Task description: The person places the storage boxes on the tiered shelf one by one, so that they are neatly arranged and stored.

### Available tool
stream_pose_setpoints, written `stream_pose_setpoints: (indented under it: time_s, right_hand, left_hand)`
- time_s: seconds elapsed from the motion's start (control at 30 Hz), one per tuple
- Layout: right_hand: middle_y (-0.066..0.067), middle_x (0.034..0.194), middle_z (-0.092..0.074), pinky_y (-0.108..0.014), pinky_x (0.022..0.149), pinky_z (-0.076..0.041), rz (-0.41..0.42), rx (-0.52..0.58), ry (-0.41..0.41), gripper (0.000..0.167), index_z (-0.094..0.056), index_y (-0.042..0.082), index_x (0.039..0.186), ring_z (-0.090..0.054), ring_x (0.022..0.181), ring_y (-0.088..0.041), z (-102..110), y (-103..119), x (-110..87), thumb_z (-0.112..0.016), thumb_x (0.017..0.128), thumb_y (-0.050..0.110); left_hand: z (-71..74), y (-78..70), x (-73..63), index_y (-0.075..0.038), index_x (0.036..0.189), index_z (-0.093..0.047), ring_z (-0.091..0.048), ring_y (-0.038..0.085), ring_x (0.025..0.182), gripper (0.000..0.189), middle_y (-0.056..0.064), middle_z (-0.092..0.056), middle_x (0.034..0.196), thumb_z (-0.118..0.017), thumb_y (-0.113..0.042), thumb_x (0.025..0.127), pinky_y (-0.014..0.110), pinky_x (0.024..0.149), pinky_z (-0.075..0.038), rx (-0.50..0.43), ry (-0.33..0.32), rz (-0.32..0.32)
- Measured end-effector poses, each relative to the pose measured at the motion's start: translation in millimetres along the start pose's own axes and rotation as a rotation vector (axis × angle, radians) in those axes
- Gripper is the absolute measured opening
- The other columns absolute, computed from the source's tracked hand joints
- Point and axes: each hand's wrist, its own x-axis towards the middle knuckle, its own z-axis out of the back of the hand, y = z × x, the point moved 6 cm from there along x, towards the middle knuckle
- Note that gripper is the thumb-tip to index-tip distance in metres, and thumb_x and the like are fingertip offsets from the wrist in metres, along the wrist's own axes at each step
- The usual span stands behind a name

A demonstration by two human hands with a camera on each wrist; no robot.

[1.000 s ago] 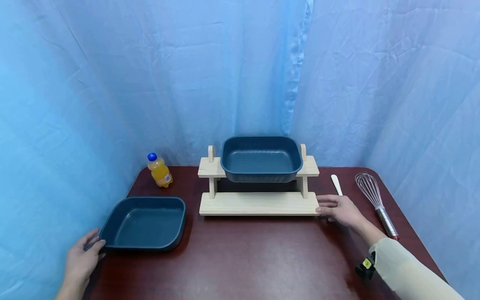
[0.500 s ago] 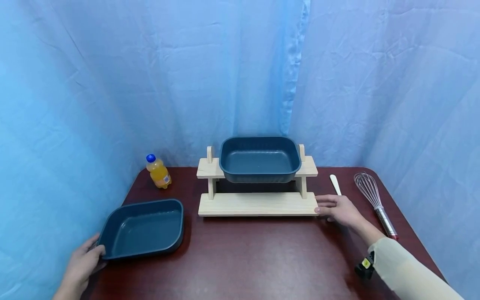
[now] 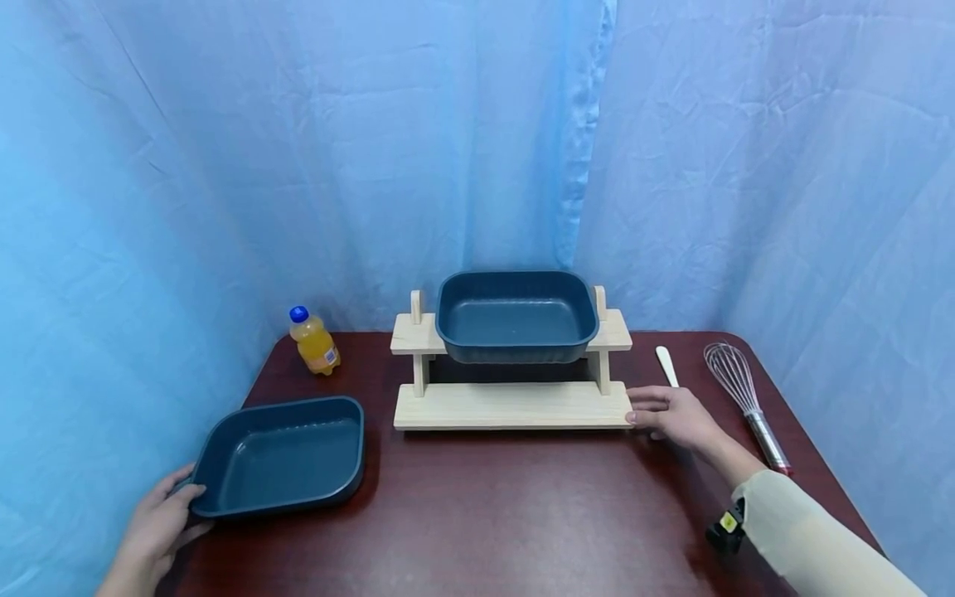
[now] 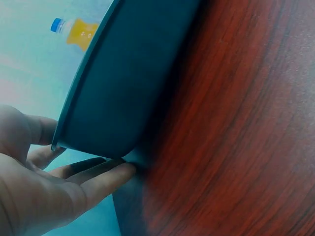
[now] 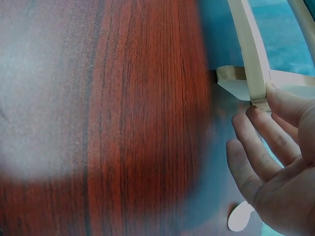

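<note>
A dark blue rectangular baking dish [image 3: 287, 456] sits at the table's left. My left hand [image 3: 157, 526] holds its near left corner, thumb over the rim. In the left wrist view the other fingers [image 4: 108, 184] reach under the corner. A two-tier wooden rack [image 3: 515, 408] stands at the middle back, bearing a second blue baking dish [image 3: 518, 319] on its upper tier. My right hand [image 3: 682, 421] pinches the right end of the lower board between thumb and index finger. In the right wrist view its remaining fingers [image 5: 253, 152] hang off the wood.
A bottle of orange drink [image 3: 317, 344] with a blue cap stands at the back left. Right of the rack lie a white-handled utensil [image 3: 667, 365], partly hidden by my hand, and a whisk [image 3: 748, 406]. Blue curtains [image 3: 477, 149] surround the dark red table [image 3: 522, 514].
The left dish has shifted slightly left and towards me and turned a little, its near left corner swinging nearer. My left hand moved with it and took hold. The right hand stays on the rack.
</note>
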Motion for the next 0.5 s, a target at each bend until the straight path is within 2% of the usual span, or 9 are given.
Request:
stream_pose_setpoints:
  time_s: [0.17, 0.27, 0.37, 0.4, 0.43, 0.5]
  right_hand:
    - [-0.024, 0.126, -0.07, -0.041, 0.075, -0.063, -0.001, 0.0, 0.0, 0.061, -0.057, 0.0, 0.144, -0.076, 0.097, -0.021, 1.3, 1.6, -0.8, -0.078, 0.093, 0.026]
    - [-0.024, 0.126, -0.07, -0.041, 0.075, -0.063, -0.002, 0.001, 0.004, 0.062, -0.058, 0.0, 0.143, -0.076, 0.097, -0.021, 0.9, 1.6, 0.7, -0.079, 0.092, 0.027]
    - [-0.023, 0.127, -0.07, -0.041, 0.076, -0.063, -0.019, 0.014, 0.007, 0.063, -0.058, 0.001, 0.143, -0.075, 0.098, -0.021, 0.5, -0.6, 2.9, -0.08, 0.091, 0.029]
    - [-0.023, 0.127, -0.07, -0.041, 0.076, -0.063, -0.024, 0.018, 0.011, 0.064, -0.057, 0.001, 0.144, -0.075, 0.099, -0.021, 0.4, -1.4, 3.3, -0.08, 0.091, 0.029]
    - [-0.023, 0.128, -0.069, -0.041, 0.077, -0.063, -0.031, 0.023, 0.014, 0.065, -0.057, 0.001, 0.145, -0.075, 0.1, -0.021, 0.5, -2.1, 3.5, -0.08, 0.091, 0.03]
    - [-0.023, 0.13, -0.068, -0.041, 0.077, -0.063, -0.042, 0.038, 0.018, 0.066, -0.056, 0.001, 0.145, -0.075, 0.101, -0.021, 0.8, -2.9, 3.6, -0.08, 0.091, 0.03]
  left_hand:
    - [2.9, -5.5, -4.3, -0.008, 0.165, 0.0, -0.011, 0.05, 0.153, 0.074, 0.026, 0.009, 0.169, -0.042, -0.023, 0.106, 0.044, 0.089, -0.062, -0.005, -0.013, 0.017]
    - [5.3, -5.8, -6.9, -0.006, 0.165, 0.001, -0.005, 0.049, 0.154, 0.078, 0.023, 0.011, 0.17, -0.044, -0.034, 0.108, 0.045, 0.09, -0.061, -0.003, 0.012, 0.038]
    - [7.2, -5.4, -8.8, -0.004, 0.164, 0.0, -0.007, 0.049, 0.154, 0.087, 0.021, 0.013, 0.17, -0.047, -0.047, 0.106, 0.046, 0.092, -0.06, -0.004, 0.03, 0.053]
    - [7.9, -5.6, -9.2, -0.004, 0.164, -0.001, -0.016, 0.049, 0.153, 0.09, 0.021, 0.013, 0.17, -0.049, -0.051, 0.105, 0.046, 0.092, -0.06, -0.003, 0.032, 0.056]
    - [8.7, -5.8, -9.5, -0.004, 0.164, -0.002, -0.032, 0.048, 0.147, 0.093, 0.021, 0.012, 0.17, -0.052, -0.053, 0.104, 0.047, 0.092, -0.06, -0.006, 0.029, 0.055]
    - [9.6, -6.3, -10.3, -0.005, 0.164, -0.003, -0.059, 0.036, 0.124, 0.094, 0.023, 0.009, 0.17, -0.056, -0.053, 0.102, 0.047, 0.092, -0.06, -0.015, 0.032, 0.056]
